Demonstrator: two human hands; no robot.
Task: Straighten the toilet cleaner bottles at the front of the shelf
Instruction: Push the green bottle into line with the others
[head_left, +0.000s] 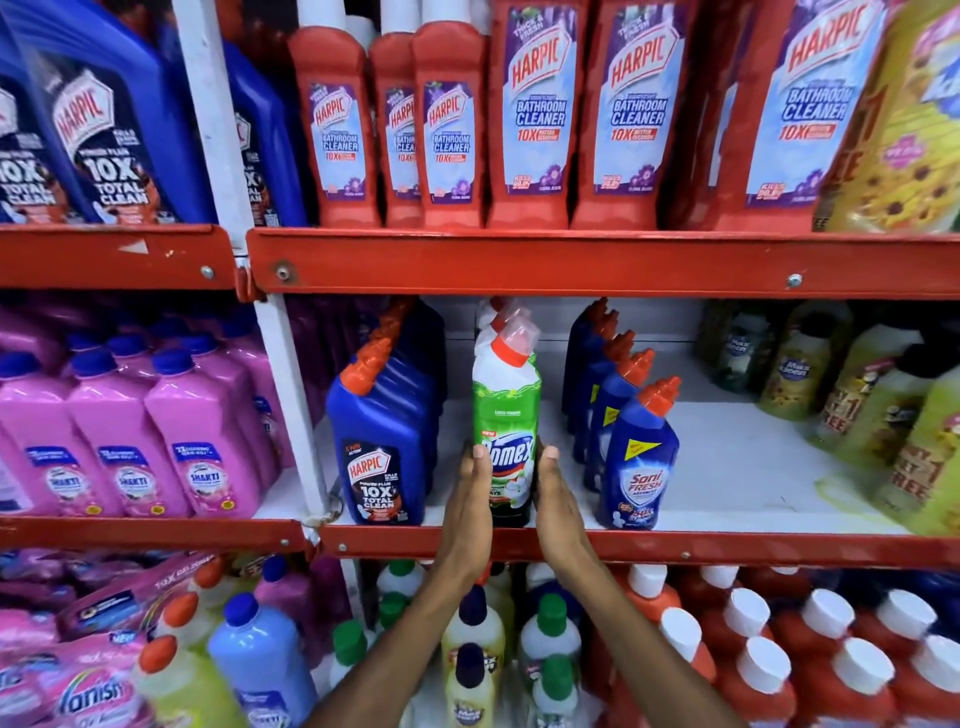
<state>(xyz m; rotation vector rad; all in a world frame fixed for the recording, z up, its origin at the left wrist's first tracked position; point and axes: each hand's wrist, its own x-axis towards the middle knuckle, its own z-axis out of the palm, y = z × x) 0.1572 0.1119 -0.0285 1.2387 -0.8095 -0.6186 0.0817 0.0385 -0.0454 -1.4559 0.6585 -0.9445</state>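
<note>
**Holding the green bottle with both hands**

Holding the green and white Domex bottle (506, 441), I have one hand on each side. My left hand (470, 506) is flat against its left side, fingers straight and close together. My right hand (556, 506) is flat against its right side, the same way. The bottle stands upright at the near edge of the middle shelf (727, 543), with more bottles like it in a row behind.

To the left, just beside it, stands a blue Harpic bottle (382, 452) with an orange cap, also at the near edge. To the right stands a blue Sani Fresh bottle (636, 462), with a small gap between it and my right hand. More blue bottles line up behind each, going far back.
</note>
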